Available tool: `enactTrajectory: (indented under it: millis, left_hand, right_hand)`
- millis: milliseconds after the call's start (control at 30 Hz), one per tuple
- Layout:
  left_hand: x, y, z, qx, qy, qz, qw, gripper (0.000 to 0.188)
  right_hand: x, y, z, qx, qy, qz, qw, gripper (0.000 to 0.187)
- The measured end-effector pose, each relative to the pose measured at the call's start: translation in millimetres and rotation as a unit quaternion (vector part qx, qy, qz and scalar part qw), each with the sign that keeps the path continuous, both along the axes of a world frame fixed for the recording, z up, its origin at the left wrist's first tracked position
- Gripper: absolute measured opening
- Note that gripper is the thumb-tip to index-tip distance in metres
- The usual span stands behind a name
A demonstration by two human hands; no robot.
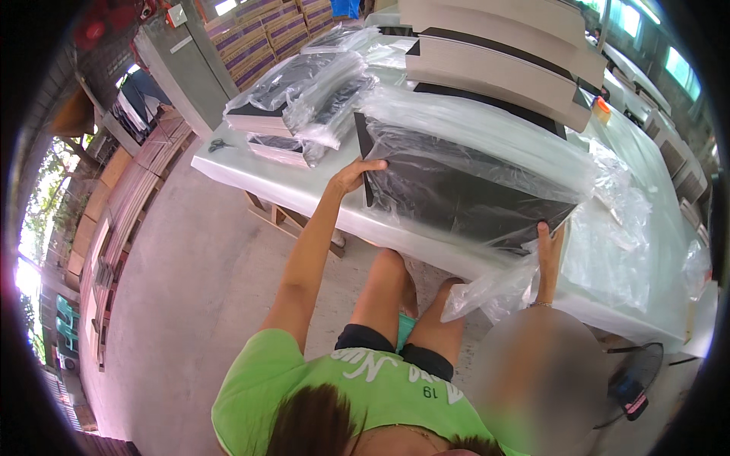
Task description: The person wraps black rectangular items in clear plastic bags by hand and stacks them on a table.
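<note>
A flat black rectangular panel (464,186) lies partly inside a clear plastic bag (494,144) near the front edge of the table. My left hand (356,175) grips its left edge, thumb on top and the fingers mostly hidden beneath. At the right front corner, my right hand (546,247) closes on the panel with its thumb over the upper face and plastic. A loose, crumpled end of clear plastic (494,292) hangs over the table edge beside my right wrist. Behind the panel rise stacked boards (494,68) with pale edges and dark faces.
Plastic-wrapped panels (293,87) are piled on the table's left side, with scissors (219,144) near them. More clear sheeting (616,243) covers the table (220,163) at right. An orange-topped item (601,110) stands beyond. A fan (639,380) is at lower right, a pillar (186,72) at left.
</note>
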State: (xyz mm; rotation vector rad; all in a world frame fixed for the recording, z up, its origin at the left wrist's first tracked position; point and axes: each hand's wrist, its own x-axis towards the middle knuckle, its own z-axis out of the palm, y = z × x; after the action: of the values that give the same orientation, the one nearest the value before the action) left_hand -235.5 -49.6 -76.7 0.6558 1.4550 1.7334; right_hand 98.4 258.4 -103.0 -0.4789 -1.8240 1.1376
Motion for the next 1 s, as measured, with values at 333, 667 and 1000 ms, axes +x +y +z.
enactTrajectory:
  millis: [333,667,1000]
  left_hand:
    - [-3.8,-6.1,-21.2,0.016,0.004,0.013,1.0,0.059]
    - [14.0,13.1,-36.8,0.076,0.104,0.146,0.981,0.077]
    - [18.9,9.0,-15.6,0.024,0.093,0.183,0.979,0.081]
  right_hand:
    - [2.7,-3.0,22.7,-0.018,-0.09,0.066,0.994,0.053]
    - [-1.9,4.5,1.7,-0.051,-0.048,0.018,0.997,0.058]
    - [17.7,-2.1,-59.9,-0.043,-0.052,-0.229,0.971,0.048]
